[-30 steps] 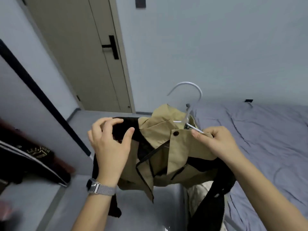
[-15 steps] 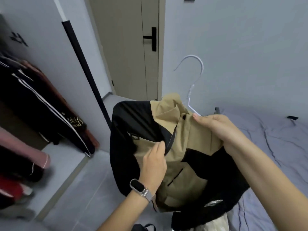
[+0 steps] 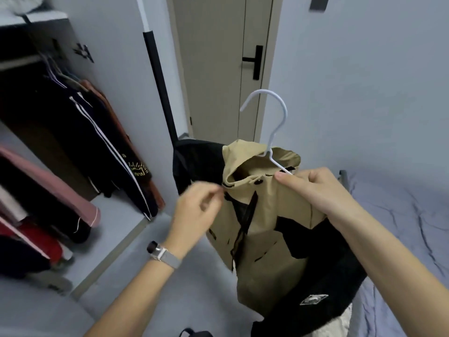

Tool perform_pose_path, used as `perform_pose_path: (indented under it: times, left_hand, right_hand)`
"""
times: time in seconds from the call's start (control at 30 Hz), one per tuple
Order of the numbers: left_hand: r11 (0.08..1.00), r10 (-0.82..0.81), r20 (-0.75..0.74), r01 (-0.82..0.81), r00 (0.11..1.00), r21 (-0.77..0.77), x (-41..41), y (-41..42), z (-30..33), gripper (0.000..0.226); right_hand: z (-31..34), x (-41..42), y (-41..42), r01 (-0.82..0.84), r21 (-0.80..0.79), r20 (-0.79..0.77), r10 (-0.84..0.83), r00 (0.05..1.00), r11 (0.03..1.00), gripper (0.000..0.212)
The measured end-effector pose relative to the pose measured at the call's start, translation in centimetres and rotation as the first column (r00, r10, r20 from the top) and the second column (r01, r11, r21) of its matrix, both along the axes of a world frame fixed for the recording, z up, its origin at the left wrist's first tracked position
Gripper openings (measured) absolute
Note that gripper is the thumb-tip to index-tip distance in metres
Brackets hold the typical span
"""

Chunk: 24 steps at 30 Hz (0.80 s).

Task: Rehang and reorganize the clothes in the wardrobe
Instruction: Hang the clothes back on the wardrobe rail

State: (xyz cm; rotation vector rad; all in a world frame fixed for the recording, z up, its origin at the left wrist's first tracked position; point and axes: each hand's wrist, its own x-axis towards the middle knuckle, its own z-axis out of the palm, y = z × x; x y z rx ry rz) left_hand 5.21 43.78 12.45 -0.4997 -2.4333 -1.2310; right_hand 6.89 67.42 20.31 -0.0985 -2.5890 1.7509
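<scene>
- Wardrobe (image 3: 36,113), far left: open, with dark and pink garments hanging from its rail (image 3: 17,63); a black garment with white stripes (image 3: 107,147) hangs nearest the opening.
- Left hand (image 3: 194,212): raised from lower centre, wrist bearing a watch (image 3: 161,255) on a grey band. Fingers are curled, thumb and forefinger pinched at the jacket's front edge beside the collar; motion blur leaves it unclear how much fabric the grip holds.
- Jacket (image 3: 262,229): tan front with black sleeves, held between the 2 hands in front of the closed door (image 3: 218,69), hanging clear of the floor.
- Hanger (image 3: 272,122): white wire, hook upright above the collar, its shoulder wire running down into the right grip.
- Right hand (image 3: 313,190): reaching in from the lower right, fingers clenched around the jacket's shoulder fabric and the hanger wire together.
- Bed (image 3: 401,227), far right: grey sheet, creased.
</scene>
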Motion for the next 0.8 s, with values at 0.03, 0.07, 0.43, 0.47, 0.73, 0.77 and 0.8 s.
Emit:
perform_pose_path:
  times: [0.03, 0.07, 0.43, 0.47, 0.73, 0.77, 0.8]
  left_hand:
    - [0.996, 0.073, -0.099, -0.067, 0.992, 0.066, -0.5, -1.0, 1.7, 0.025]
    - [0.993, 0.117, -0.184, -0.115, 0.976, 0.023, -1.1, -2.1, 3.3, 0.037]
    - [0.862, 0.252, -0.233, -0.328, 0.939, -0.387, -8.7, -14.5, 5.9, 0.082]
    - [0.844, 0.233, -0.223, -0.311, 0.947, -0.437, -9.4, -15.8, 6.4, 0.086]
    - [0.780, 0.523, -0.073, -0.512, 0.849, -0.359, -11.3, -21.1, 7.1, 0.043]
    - [0.762, 0.571, -0.054, -0.554, 0.819, -0.334, -11.4, -21.5, 7.2, 0.041]
    - [0.743, 0.613, -0.033, -0.591, 0.789, -0.314, -11.7, -22.1, 7.4, 0.039]
  right_hand:
    - [0.2, -0.4, -0.7, -0.017, 0.008, -0.008, 0.017, 1.000, 1.000, 0.065]
    - [0.3, -0.9, -1.4, -0.036, 0.004, -0.006, 0.036, 0.999, 0.999, 0.065]
    - [2.2, -10.1, -12.4, -0.275, 0.142, -0.001, 0.278, 0.961, 0.951, 0.072]
    - [2.3, -10.9, -13.4, -0.303, 0.141, -0.003, 0.306, 0.952, 0.943, 0.070]
    - [1.8, -16.6, -21.0, -0.306, 0.386, -0.131, 0.380, 0.916, 0.870, 0.066]
    - [1.6, -17.3, -21.9, -0.269, 0.442, -0.174, 0.376, 0.910, 0.856, 0.060]
    - [1.4, -18.2, -22.6, -0.239, 0.492, -0.222, 0.386, 0.895, 0.837, 0.054]
